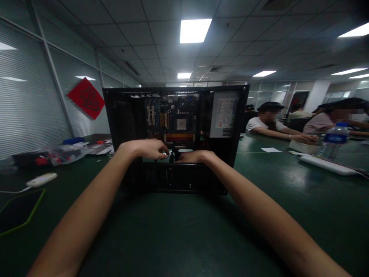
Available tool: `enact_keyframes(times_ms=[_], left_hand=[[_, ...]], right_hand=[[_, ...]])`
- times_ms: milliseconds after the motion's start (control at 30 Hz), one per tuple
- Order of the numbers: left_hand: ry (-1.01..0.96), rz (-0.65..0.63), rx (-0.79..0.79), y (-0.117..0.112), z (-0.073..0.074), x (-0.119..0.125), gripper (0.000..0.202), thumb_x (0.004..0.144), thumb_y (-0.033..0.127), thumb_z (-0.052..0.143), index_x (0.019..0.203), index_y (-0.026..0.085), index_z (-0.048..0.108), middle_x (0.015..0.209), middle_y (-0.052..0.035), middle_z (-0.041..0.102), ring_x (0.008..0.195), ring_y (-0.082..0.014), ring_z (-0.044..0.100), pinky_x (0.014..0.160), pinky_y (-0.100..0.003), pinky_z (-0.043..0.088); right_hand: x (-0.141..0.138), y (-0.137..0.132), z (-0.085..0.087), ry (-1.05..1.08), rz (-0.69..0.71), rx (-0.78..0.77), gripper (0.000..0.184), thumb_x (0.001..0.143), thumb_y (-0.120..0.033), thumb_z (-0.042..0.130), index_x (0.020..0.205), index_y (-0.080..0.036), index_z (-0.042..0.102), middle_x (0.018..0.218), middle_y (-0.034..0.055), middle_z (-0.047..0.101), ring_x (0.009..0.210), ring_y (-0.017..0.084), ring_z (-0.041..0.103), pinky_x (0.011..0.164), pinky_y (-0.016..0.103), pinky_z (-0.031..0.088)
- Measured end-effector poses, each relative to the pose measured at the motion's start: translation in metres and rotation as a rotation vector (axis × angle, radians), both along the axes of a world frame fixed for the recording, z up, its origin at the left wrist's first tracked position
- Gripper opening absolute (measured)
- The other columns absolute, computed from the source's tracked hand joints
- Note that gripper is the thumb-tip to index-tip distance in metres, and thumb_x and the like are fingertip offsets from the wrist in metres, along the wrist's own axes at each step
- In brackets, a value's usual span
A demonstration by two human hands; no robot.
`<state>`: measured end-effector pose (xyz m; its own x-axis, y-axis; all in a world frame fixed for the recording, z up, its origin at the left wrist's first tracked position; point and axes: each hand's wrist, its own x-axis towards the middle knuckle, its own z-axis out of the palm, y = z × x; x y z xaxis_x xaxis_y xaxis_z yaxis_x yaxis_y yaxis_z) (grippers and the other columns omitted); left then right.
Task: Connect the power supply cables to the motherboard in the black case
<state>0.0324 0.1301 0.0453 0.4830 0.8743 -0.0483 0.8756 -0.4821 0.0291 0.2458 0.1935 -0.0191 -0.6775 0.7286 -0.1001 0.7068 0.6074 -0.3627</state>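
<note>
A black computer case (175, 188) stands on the green table with its open side toward me. Inside it are a motherboard (171, 130) and a silver power supply (225, 115) at the upper right. My left hand (152, 149) reaches into the lower part of the case, fingers bent in a pinch. A small white bit shows at its fingertips, too small to name. My right hand (194, 156) lies low in the opening, just right of the left one. Its fingertips drop behind the case's lower frame bar, so whatever they touch is hidden.
To the left lie a plastic bag with dark and red contents (54, 154), a white device with a cord (42, 179) and a green-edged dark tablet-like object (21, 211). On the right are a water bottle (334, 140), a white power strip (325, 164), paper (271, 149) and seated people.
</note>
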Motion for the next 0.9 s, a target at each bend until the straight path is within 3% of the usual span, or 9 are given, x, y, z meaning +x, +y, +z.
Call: enact_keyframes(times_ms=[133,267,400,467,533,600,667,733,900], left_hand=[[0.018,-0.052,0.074,-0.008,0.006,0.006,0.040,0.094,0.035,0.057,0.128,0.021,0.073,0.123,-0.0085,0.076,0.100,-0.0194,0.072,0.082,-0.023,0.052],[-0.002,-0.121,0.119,-0.018,0.016,0.009,0.045,0.097,0.039,0.057,0.136,0.021,0.067,0.132,-0.0076,0.072,0.111,-0.0192,0.071,0.091,-0.023,0.051],[-0.064,-0.213,0.186,-0.024,0.025,0.005,0.073,0.088,0.050,0.070,0.153,0.024,0.050,0.151,-0.0077,0.059,0.133,-0.0220,0.060,0.106,-0.025,0.046],[-0.094,-0.244,0.248,-0.027,0.031,0.002,0.087,0.082,0.052,0.076,0.157,0.024,0.042,0.154,-0.0080,0.055,0.136,-0.0236,0.058,0.108,-0.027,0.046],[-0.128,-0.273,0.305,-0.032,0.037,0.001,0.080,0.082,0.050,0.076,0.152,0.024,0.048,0.147,-0.0066,0.061,0.128,-0.0232,0.062,0.103,-0.027,0.049],[-0.159,-0.288,0.338,-0.038,0.042,0.001,0.051,0.088,0.045,0.068,0.134,0.023,0.064,0.126,-0.0035,0.071,0.112,-0.0199,0.068,0.091,-0.025,0.051],[-0.173,-0.292,0.356,-0.045,0.048,0.003,0.030,0.092,0.040,0.060,0.110,0.020,0.072,0.103,-0.0013,0.075,0.093,-0.0160,0.069,0.079,-0.022,0.050],[-0.180,-0.321,0.386,-0.050,0.052,0.004,0.026,0.093,0.038,0.056,0.097,0.018,0.073,0.089,-0.0004,0.073,0.081,-0.0139,0.067,0.072,-0.022,0.048],[-0.242,-0.450,0.604,-0.050,0.064,0.005,0.028,0.092,0.036,0.055,0.106,0.020,0.073,0.100,-0.0047,0.075,0.089,-0.0184,0.069,0.079,-0.028,0.053]], right_hand=[[-0.002,-0.007,0.006,-0.011,0.049,0.211,0.038,0.103,-0.042,0.055,0.096,-0.015,0.081,0.089,0.0080,0.078,0.072,0.017,0.067,0.069,0.026,0.045],[-0.003,-0.014,0.018,0.140,0.051,0.494,0.044,0.106,-0.034,0.047,0.088,-0.011,0.080,0.081,0.0099,0.076,0.069,0.016,0.064,0.064,0.026,0.036],[0.000,-0.026,0.036,0.371,0.043,0.606,0.030,0.101,-0.023,0.053,0.095,-0.012,0.080,0.086,0.0074,0.077,0.074,0.015,0.063,0.066,0.025,0.034],[0.003,-0.039,0.049,0.477,0.004,0.639,0.029,0.100,-0.026,0.056,0.091,-0.010,0.078,0.082,0.0053,0.074,0.072,0.013,0.060,0.065,0.025,0.033],[0.007,-0.056,0.063,0.526,-0.038,0.621,0.037,0.101,-0.035,0.057,0.081,-0.009,0.075,0.072,0.0027,0.067,0.066,0.010,0.054,0.062,0.024,0.031],[0.011,-0.074,0.074,0.507,-0.032,0.517,0.046,0.103,-0.044,0.054,0.077,-0.010,0.071,0.066,0.0002,0.060,0.062,0.008,0.049,0.058,0.024,0.030],[0.016,-0.091,0.083,0.443,-0.013,0.391,0.049,0.105,-0.045,0.050,0.076,-0.011,0.068,0.063,-0.0011,0.057,0.058,0.008,0.047,0.055,0.023,0.030],[0.019,-0.105,0.089,0.398,-0.015,0.287,0.047,0.107,-0.042,0.047,0.075,-0.013,0.065,0.062,-0.0016,0.057,0.054,0.007,0.048,0.052,0.021,0.031],[0.017,-0.125,0.106,0.454,0.027,0.141,0.048,0.108,-0.048,0.042,0.080,-0.014,0.061,0.062,-0.0008,0.060,0.043,0.005,0.046,0.043,0.018,0.033]])
